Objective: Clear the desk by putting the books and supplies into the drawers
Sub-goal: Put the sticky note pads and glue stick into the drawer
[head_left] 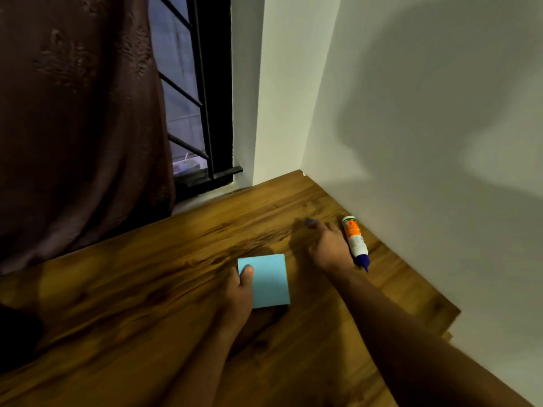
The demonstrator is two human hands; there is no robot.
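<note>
On desk point(147, 289) | left hand point(239, 292) pinching blue pad point(269, 280) | right hand point(329, 245) grip unclear | glue bottle point(354, 240) label unreadable

Counter point(117, 304) bare and open across left and near side. Wall point(426, 142) bounds right edge; glue bottle point(355, 242) lies just beside it, right hand point(329, 248) touching. Curtain point(73, 127) and window bars point(202, 113) close far left.

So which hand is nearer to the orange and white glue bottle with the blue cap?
Right. The right hand lies just beside the orange and white glue bottle with the blue cap, on its left. The left hand is farther away, on the light blue square notepad.
</note>
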